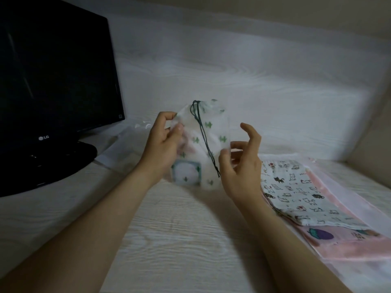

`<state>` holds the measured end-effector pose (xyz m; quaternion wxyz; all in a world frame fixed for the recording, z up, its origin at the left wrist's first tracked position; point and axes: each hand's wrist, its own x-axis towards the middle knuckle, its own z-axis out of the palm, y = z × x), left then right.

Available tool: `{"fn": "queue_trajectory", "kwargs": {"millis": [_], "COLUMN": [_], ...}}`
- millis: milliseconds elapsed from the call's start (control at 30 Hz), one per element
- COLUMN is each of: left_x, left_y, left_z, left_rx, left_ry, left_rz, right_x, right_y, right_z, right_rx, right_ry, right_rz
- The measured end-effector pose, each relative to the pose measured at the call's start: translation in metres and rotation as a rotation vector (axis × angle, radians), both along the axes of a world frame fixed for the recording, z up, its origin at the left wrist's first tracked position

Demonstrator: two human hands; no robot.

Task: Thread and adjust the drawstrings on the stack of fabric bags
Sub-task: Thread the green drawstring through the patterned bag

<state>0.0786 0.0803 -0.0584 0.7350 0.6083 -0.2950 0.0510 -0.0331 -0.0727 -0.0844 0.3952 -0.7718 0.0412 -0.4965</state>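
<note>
Held at frame centre: white cactus-printed fabric bag [215, 125], pinched at left edge by left hand [163, 142], at right edge by right hand [241, 166]. Probably adjusting step. Next: catch hanging dark green drawstring [204, 136], pull evenly.

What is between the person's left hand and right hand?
A white cactus-print bag, gripped by the left hand and right hand, with its dark drawstring hanging down the front. Head view.
</note>
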Motion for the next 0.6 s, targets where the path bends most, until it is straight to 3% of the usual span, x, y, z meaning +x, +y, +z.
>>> {"fn": "queue_trajectory", "kwargs": {"millis": [133, 300, 500, 600], "left_x": [0.003, 0.002, 0.033, 0.044], "left_y": [0.006, 0.021, 0.042, 0.051], "left_z": [0.004, 0.009, -0.002, -0.009], "left_rx": [0.001, 0.272, 0.339, 0.383], "left_ry": [-0.063, -0.355, -0.426, -0.480], "left_rz": [0.222, 0.870, 1.082, 1.142], "right_x": [0.010, 0.034, 0.067, 0.087], "right_y": [0.008, 0.034, 0.063, 0.075], "right_z": [-0.005, -0.007, 0.001, 0.004], "right_rx": [-0.085, -0.118, -0.277, -0.258], "right_ry": [-0.002, 0.100, 0.200, 0.225], "right_rz": [0.029, 0.111, 0.143, 0.121]}}
